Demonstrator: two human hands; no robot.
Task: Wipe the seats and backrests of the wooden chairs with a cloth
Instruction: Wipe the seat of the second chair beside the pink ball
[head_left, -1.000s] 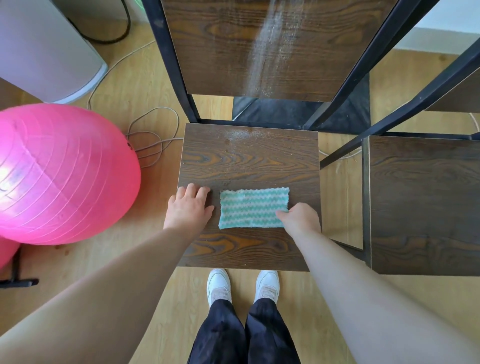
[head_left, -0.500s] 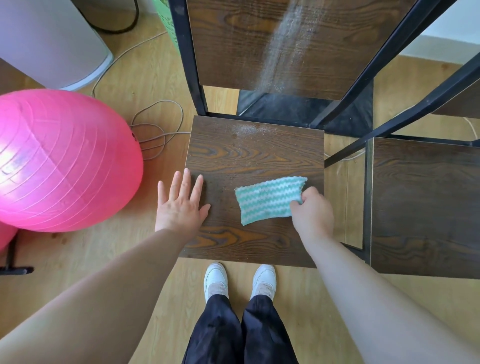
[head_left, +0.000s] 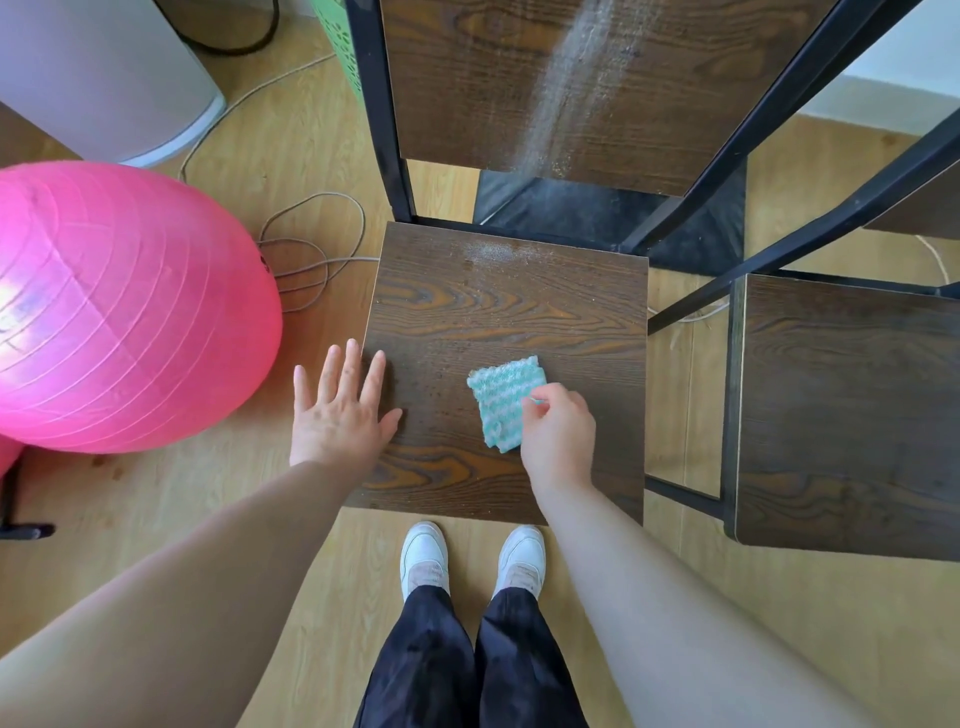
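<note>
A dark wooden chair seat (head_left: 519, 291) lies right in front of me, with whitish dust near its back edge. Its wooden backrest (head_left: 545, 78) rises behind, marked by a pale dusty streak. A green-and-white striped cloth (head_left: 501, 397) lies folded on the seat. My right hand (head_left: 558, 441) pinches the cloth's right edge with curled fingers. My left hand (head_left: 340, 410) is flat with straight fingers at the seat's left edge, partly over the floor. A second wooden chair seat (head_left: 852, 415) stands to the right.
A large pink exercise ball (head_left: 114, 306) sits close on the left. Loose cables (head_left: 311, 260) lie on the wooden floor behind it. A white appliance (head_left: 104, 78) stands at the upper left, a green basket (head_left: 340, 36) beside it. My white shoes (head_left: 470, 558) are just before the seat.
My right hand has folded the cloth over leftward, from a flat wide strip into a narrower folded piece. My left hand has slid off toward the seat's left edge and spread flat.
</note>
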